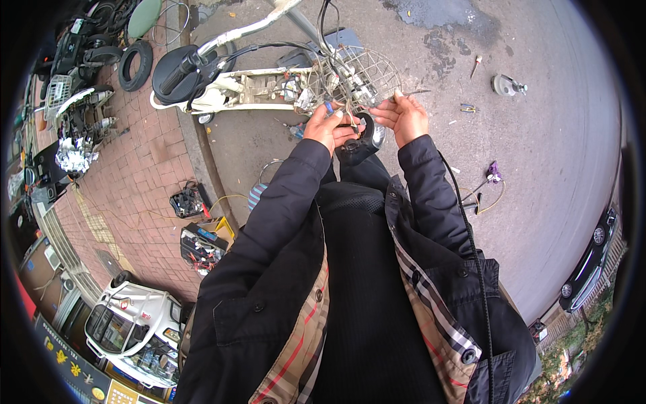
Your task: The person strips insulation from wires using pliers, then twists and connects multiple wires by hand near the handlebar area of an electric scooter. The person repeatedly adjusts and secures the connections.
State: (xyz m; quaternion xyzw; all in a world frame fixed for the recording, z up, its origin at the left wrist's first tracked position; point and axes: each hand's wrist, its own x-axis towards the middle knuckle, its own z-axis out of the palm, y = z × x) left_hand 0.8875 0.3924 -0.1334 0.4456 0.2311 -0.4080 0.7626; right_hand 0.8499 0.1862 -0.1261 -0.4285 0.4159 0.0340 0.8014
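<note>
Wires (350, 114) run in a loose bundle just beside the basket (378, 66), at its edge nearest the person, between two bare hands. Left hand (327, 128) comes in from below and left of the basket, wrist bent, fingers pointing right with the thumb above; its grip is closed on the wires, a small blue piece (329, 107) by the fingertips. Right hand (405, 118) is just beside the basket's lower right edge, palm turned inward and fingers pointing left; its fingertips are near the wires, but whether that grip is clamped or apart I cannot tell.

One black headlight (359, 146) sits below the basket, near the left hand's fingers. One white scooter frame (259, 91) stretches left of the basket, and one handlebar (245, 32) crosses above left of it. Farther out, right of the basket, are one pair of pliers (468, 108) and one clear container (505, 85). Well left of it lie one loose tire (135, 66) and, lower, two open toolboxes (189, 200).
</note>
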